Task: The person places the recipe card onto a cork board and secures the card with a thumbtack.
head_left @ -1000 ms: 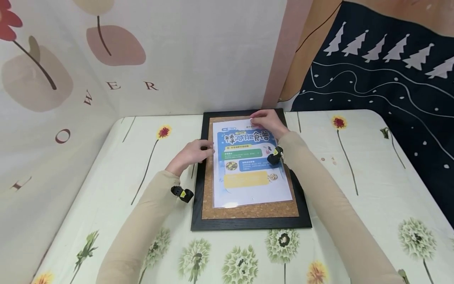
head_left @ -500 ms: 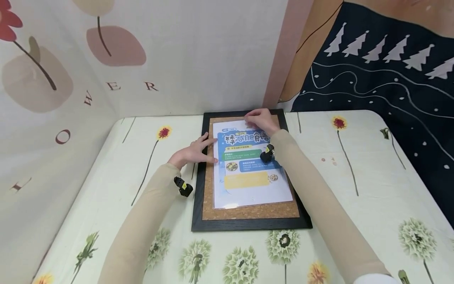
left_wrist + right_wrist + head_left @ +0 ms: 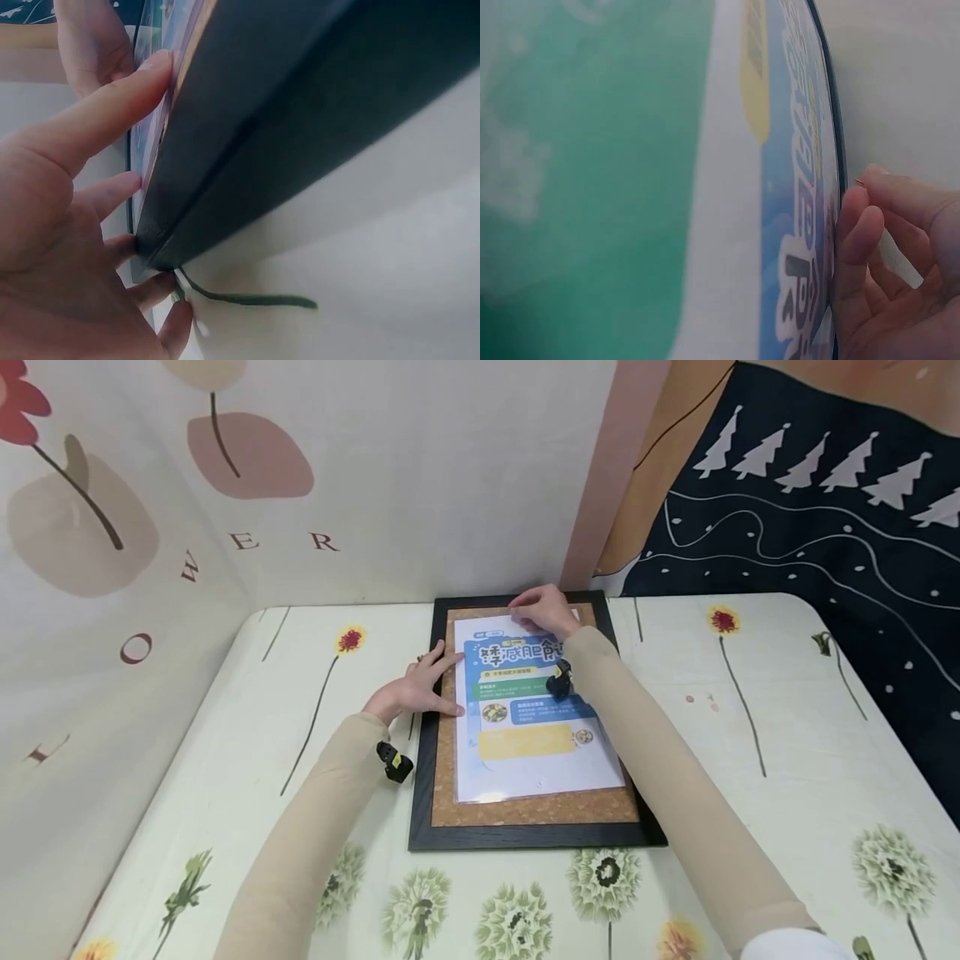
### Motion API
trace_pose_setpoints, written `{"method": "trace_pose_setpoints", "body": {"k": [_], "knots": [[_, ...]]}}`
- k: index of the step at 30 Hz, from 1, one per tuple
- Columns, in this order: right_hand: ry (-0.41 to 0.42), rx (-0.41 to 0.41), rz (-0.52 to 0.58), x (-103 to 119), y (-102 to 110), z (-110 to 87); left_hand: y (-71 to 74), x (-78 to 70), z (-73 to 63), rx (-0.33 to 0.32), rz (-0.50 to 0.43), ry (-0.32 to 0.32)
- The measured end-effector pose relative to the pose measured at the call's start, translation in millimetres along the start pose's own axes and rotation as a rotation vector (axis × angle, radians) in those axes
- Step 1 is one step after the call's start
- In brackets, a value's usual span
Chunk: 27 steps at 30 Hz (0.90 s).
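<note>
A printed sheet point(image 3: 540, 777) with a glossy surface lies on a cork board point(image 3: 517, 812) in a black frame point(image 3: 536, 837). My left hand point(image 3: 416, 687) spreads over the frame's left side, thumb and forefinger touching the sheet's left edge. In the left wrist view its other fingers point(image 3: 120, 247) reach along and past the frame. At the sheet's top edge, my right hand point(image 3: 546, 612) pinches something tiny. The right wrist view shows a thin, copper-coloured pin tip point(image 3: 860, 181) between those fingertips; most of the pin is hidden.
The board lies on a table with a flower-print cloth point(image 3: 810, 727). Behind it hangs a pale curtain point(image 3: 450, 485), close to the frame's far edge. A dark tree-print cloth point(image 3: 795, 543) hangs at the right.
My right hand has shifted left along the sheet's top edge. My left hand has spread its fingers and laid thumb and forefinger on the sheet's left side. The board stays put.
</note>
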State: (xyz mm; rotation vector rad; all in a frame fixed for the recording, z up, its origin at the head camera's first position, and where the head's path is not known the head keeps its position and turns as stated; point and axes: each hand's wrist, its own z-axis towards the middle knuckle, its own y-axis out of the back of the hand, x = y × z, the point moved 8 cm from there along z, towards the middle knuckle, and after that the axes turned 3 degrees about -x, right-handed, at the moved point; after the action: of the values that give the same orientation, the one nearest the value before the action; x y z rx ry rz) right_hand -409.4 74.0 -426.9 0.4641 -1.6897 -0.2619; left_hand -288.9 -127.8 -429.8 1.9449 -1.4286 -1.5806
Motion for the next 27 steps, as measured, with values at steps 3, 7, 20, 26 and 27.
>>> {"method": "trace_pose_setpoints", "body": {"k": [3,7,20,26,27], "knots": [[0.010,0.008,-0.042,-0.5,-0.3,0.9,-1.1,-1.5,-1.1,0.003,-0.004,-0.007],[-0.005,0.015,-0.081,-0.9,-0.6,2.2,-1.6,-1.1,-0.7,0.002,-0.008,-0.013],[0.025,0.021,-0.114,8.4,-3.0,4.3,0.3,2.3,1.9,0.006,0.018,0.002],[0.032,0.022,-0.116,6.8,-3.4,5.2,-0.4,2.6,1.9,0.007,0.015,-0.004],[0.031,0.022,-0.117,5.9,-3.3,5.3,-0.6,2.5,1.9,0.008,0.012,-0.004]]}}
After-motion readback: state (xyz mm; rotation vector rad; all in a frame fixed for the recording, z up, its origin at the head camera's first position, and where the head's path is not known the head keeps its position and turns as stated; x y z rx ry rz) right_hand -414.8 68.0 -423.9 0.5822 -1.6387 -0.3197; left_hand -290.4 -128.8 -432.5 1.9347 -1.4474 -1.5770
